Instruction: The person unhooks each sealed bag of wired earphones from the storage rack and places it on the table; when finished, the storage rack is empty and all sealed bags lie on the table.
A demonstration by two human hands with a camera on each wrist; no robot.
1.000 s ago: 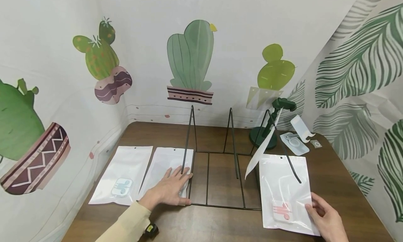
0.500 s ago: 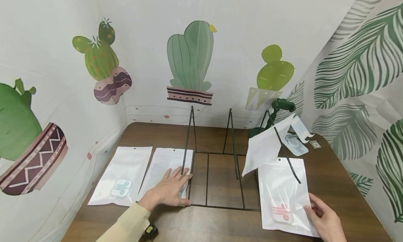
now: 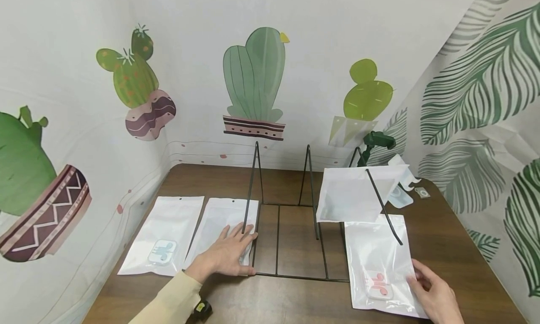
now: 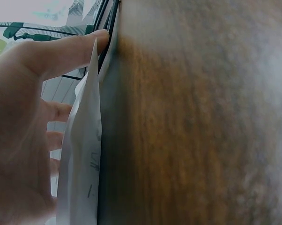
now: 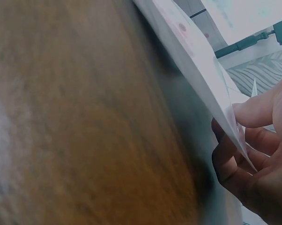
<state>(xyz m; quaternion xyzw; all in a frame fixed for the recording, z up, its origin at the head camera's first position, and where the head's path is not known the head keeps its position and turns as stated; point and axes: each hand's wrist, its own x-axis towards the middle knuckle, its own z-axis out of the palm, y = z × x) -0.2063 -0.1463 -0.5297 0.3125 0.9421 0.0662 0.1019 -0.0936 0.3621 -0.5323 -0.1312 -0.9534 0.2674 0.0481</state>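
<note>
My right hand [image 3: 436, 291] pinches the lower right edge of a white zip pouch [image 3: 375, 249] with pink earphones in a clear case [image 3: 379, 285]. In the right wrist view the thumb and curled fingers grip the edge of this pouch [image 5: 211, 89]. My left hand [image 3: 225, 253] lies with fingers spread on another white pouch [image 3: 217, 216], beside the base of a black wire rack [image 3: 277, 242]. Another white pouch [image 3: 346, 192] hangs at the rack's right prong, above the pink-earphone pouch and covering its top edge.
At the left lies a white pouch [image 3: 173, 221] with pale blue earphones. A green stand [image 3: 379, 139] and a pale blue-white holder [image 3: 405, 174] are at the back right, partly behind the hanging pouch. A small black object [image 3: 202, 310] sits near the left sleeve.
The hanging pouch has swung round from nearly edge-on to broadside, and now covers the top of the pink-earphone pouch. Both hands stay almost where they were.
</note>
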